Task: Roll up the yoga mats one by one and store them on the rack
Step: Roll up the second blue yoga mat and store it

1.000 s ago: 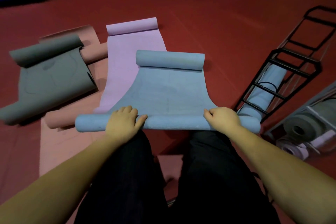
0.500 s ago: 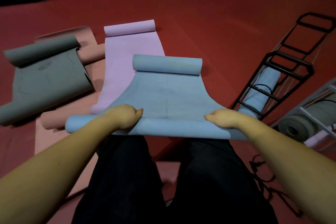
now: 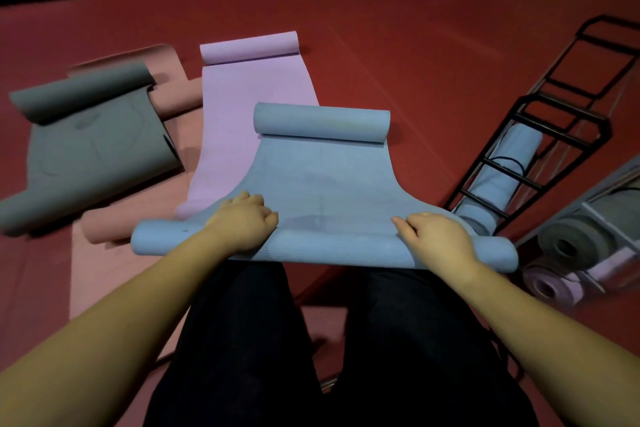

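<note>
A blue yoga mat (image 3: 322, 177) lies on the red floor in front of me, curled at its far end and rolled into a tube at its near end. My left hand (image 3: 242, 224) and my right hand (image 3: 438, 239) both rest on top of the near roll, fingers bent over it toward the flat part. A black wire rack (image 3: 540, 149) stands tilted at the right with a rolled blue mat (image 3: 505, 177) inside it.
A purple mat (image 3: 249, 104) lies partly under the blue one. A grey mat (image 3: 93, 142) and a pink mat (image 3: 114, 274) lie at the left. A grey shelf at the right holds a rolled grey mat (image 3: 568, 246) and a rolled purple mat (image 3: 550, 288).
Both hands have shifted on the near roll as it turned slightly forward. The view has tilted a little.
</note>
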{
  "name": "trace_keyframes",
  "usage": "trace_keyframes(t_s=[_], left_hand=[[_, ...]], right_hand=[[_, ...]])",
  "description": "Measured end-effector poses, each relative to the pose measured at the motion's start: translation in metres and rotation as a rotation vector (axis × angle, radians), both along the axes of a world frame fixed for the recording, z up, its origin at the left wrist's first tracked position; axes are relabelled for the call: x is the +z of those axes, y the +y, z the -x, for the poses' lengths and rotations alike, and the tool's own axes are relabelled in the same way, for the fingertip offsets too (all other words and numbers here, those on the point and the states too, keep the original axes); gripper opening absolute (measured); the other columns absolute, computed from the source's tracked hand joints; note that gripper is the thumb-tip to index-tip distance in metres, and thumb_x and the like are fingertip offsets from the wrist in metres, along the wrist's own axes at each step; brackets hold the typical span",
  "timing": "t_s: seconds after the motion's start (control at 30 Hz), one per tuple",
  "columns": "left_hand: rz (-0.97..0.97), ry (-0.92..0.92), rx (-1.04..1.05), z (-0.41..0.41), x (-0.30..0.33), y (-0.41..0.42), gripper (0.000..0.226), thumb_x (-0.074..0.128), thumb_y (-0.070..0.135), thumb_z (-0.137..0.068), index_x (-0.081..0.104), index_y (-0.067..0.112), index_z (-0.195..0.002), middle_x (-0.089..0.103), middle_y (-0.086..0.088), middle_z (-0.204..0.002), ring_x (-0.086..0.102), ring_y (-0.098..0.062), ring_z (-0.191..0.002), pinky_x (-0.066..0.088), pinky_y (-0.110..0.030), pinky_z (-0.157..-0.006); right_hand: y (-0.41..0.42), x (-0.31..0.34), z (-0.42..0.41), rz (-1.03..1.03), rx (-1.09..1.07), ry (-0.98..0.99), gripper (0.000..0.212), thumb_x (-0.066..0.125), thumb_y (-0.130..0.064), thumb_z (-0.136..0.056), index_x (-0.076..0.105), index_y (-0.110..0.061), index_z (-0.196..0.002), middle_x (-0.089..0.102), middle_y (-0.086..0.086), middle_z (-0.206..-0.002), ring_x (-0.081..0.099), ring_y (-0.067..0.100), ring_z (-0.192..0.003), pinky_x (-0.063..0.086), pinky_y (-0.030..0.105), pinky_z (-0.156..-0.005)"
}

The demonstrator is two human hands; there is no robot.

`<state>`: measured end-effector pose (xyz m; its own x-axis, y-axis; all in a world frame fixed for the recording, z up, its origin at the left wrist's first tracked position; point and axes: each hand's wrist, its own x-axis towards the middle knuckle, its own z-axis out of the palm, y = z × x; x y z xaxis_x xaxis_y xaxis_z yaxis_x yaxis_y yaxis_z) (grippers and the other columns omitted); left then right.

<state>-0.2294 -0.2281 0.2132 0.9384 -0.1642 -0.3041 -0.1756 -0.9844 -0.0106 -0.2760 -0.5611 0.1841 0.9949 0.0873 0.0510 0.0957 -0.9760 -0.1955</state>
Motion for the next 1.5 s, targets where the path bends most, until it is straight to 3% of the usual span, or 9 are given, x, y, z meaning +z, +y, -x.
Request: trace_keyframes(t_s=[0.13, 0.27, 0.47, 0.67, 0.83, 1.0, 1.23, 1.4, 1.5], left_hand=[[0.084, 0.105, 0.083, -0.006, 0.001, 0.004, 0.041, 0.030, 0.041, -0.102, 0.064, 0.019, -0.094, 0.065, -0.012, -0.118, 0.056, -0.029, -0.105, 0.045, -0.035, -0.091], [0.059, 0.126, 0.075, -0.013, 0.004, 0.002, 0.046, 0.032, 0.043, -0.102, 0.069, 0.017, -0.098, 0.065, -0.013, -0.115, 0.056, -0.030, -0.103, 0.045, -0.034, -0.090], [-0.021, -0.129, 0.117, -0.007, -0.005, -0.008, 0.046, 0.030, 0.039, -0.105, 0.069, 0.012, -0.106, 0.064, -0.013, -0.112, 0.057, -0.032, -0.106, 0.045, -0.038, -0.086], [0.099, -0.363, 0.088, 0.023, -0.022, -0.003, 0.056, 0.033, 0.042, -0.090, 0.062, 0.007, -0.059, 0.058, -0.015, -0.062, 0.059, -0.037, -0.065, 0.037, -0.035, -0.056], [0.077, -0.335, 0.033, 0.020, -0.021, -0.003, 0.065, 0.023, 0.046, -0.091, 0.066, 0.007, -0.063, 0.061, -0.014, -0.065, 0.061, -0.037, -0.068, 0.044, -0.039, -0.061], [0.035, -0.242, 0.090, 0.004, -0.016, -0.010, 0.067, 0.018, 0.047, -0.099, 0.072, 0.009, -0.087, 0.070, -0.015, -0.099, 0.064, -0.035, -0.095, 0.048, -0.038, -0.080], [0.058, -0.004, 0.208, -0.023, -0.016, -0.010, 0.064, 0.021, 0.049, -0.103, 0.069, 0.009, -0.110, 0.064, -0.018, -0.123, 0.057, -0.034, -0.114, 0.043, -0.038, -0.094], [0.103, -0.087, 0.070, -0.006, -0.023, -0.002, 0.034, 0.049, 0.033, -0.099, 0.062, 0.011, -0.121, 0.061, -0.018, -0.101, 0.058, -0.041, -0.095, 0.052, -0.048, -0.071], [0.125, -0.103, 0.139, 0.011, -0.025, 0.001, 0.052, 0.033, 0.052, -0.092, 0.068, 0.014, -0.094, 0.058, -0.011, -0.084, 0.057, -0.036, -0.084, 0.045, -0.042, -0.064]], right_hand=[[0.008, -0.008, 0.017, 0.011, -0.006, -0.073, 0.053, 0.037, -0.058, -0.095, 0.055, -0.016, -0.067, 0.055, 0.001, -0.069, 0.055, 0.024, -0.075, 0.039, 0.036, -0.060], [0.010, -0.017, 0.019, 0.011, 0.009, -0.073, 0.061, 0.022, -0.062, -0.091, 0.050, -0.015, -0.064, 0.051, 0.002, -0.065, 0.055, 0.026, -0.071, 0.033, 0.036, -0.059], [0.012, -0.008, -0.010, 0.062, -0.073, 0.070, 0.050, 0.034, -0.049, -0.101, 0.055, -0.017, -0.068, 0.059, 0.003, -0.074, 0.062, 0.026, -0.081, 0.033, 0.033, -0.059], [0.011, -0.003, -0.032, 0.114, -0.039, 0.314, 0.061, 0.022, -0.049, -0.102, 0.071, -0.013, -0.093, 0.066, 0.012, -0.093, 0.061, 0.030, -0.094, 0.040, 0.033, -0.071], [0.009, -0.004, -0.042, 0.015, -0.035, 0.350, 0.051, 0.027, -0.048, -0.101, 0.066, -0.016, -0.099, 0.063, 0.008, -0.108, 0.055, 0.027, -0.105, 0.037, 0.033, -0.077], [0.011, -0.017, -0.020, -0.095, -0.065, -0.071, 0.050, 0.033, -0.051, -0.093, 0.057, -0.011, -0.075, 0.059, 0.007, -0.086, 0.054, 0.029, -0.093, 0.040, 0.038, -0.070], [0.014, -0.029, -0.012, 0.010, -0.029, -0.125, 0.059, 0.029, -0.057, -0.090, 0.065, -0.012, -0.077, 0.062, 0.007, -0.075, 0.058, 0.030, -0.077, 0.044, 0.039, -0.068], [0.015, -0.022, -0.031, 0.077, -0.043, -0.077, 0.048, 0.040, -0.049, -0.098, 0.068, -0.014, -0.080, 0.066, 0.006, -0.085, 0.062, 0.030, -0.085, 0.036, 0.034, -0.064], [0.015, -0.018, -0.039, 0.098, -0.052, -0.021, 0.050, 0.036, -0.049, -0.099, 0.068, -0.015, -0.080, 0.067, 0.005, -0.090, 0.062, 0.028, -0.087, 0.032, 0.032, -0.061]])
